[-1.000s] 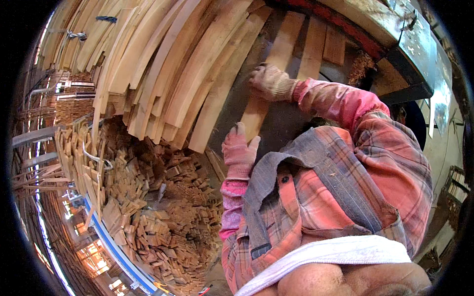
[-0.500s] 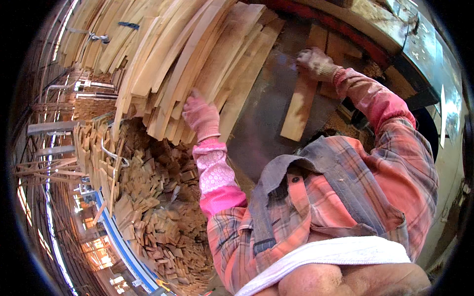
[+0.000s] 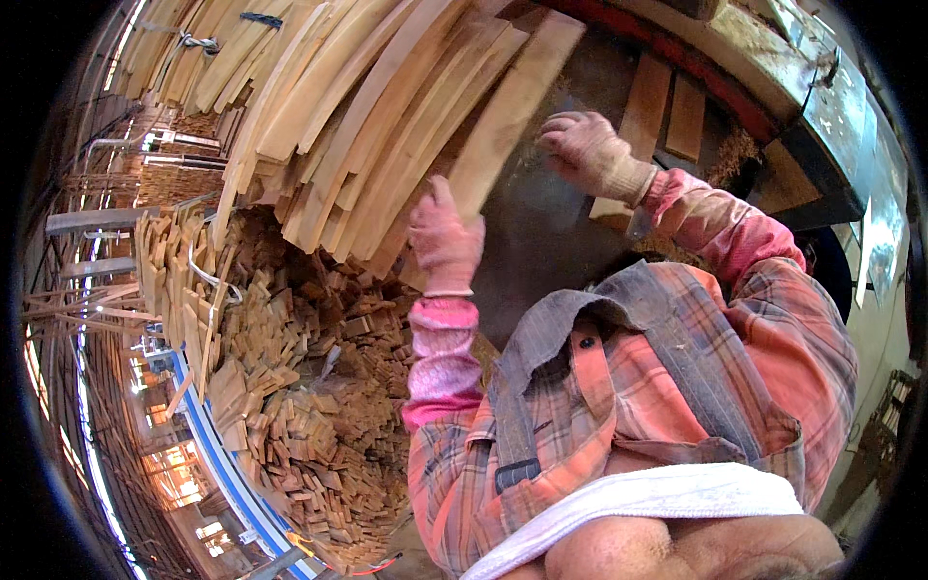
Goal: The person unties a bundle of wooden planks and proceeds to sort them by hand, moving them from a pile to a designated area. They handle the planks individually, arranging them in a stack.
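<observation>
Left hand (image 3: 446, 242) touches the pale board (image 3: 517, 116), grip unclear; right hand (image 3: 592, 155), loosely spread to its right, would best steady its edge.

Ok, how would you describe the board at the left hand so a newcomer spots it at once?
Find the big stack of long pale boards at upper left. Follow it right to the dark surface; the board has its near end at the gloved left hand. Unlike its neighbours, it is the stack's rightmost, bordering that surface.
</observation>
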Available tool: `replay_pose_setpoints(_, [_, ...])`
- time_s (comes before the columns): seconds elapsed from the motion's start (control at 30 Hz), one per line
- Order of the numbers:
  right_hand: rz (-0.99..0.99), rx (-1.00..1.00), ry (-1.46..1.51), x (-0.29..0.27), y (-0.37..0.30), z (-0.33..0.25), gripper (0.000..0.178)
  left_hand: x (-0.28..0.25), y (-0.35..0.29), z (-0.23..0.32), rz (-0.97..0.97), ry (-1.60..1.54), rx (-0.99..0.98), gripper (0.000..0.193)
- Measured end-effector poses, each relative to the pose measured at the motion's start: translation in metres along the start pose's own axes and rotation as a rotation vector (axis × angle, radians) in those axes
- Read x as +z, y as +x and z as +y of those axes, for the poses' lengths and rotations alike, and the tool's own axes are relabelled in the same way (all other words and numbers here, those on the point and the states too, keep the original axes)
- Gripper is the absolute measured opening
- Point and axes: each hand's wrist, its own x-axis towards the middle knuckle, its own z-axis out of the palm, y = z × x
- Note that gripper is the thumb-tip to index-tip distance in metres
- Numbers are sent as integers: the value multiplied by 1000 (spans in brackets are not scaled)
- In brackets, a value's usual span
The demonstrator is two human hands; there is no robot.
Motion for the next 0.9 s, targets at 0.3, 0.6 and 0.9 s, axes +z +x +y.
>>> replay_pose_setpoints(0.3, [-131, -118, -179, 105, 21, 3, 30, 16, -1, -18, 155, -250, 234, 72])
replay_pose_setpoints(0.6, [-115, -148, -215, 51, 1, 113, 25, -84, 106, -196, -139, 101, -268, 78])
replay_pose_setpoints(0.9, [-27, 322, -256, 38, -31, 159, 31, -93, 28, -136, 213, -63, -48, 82])
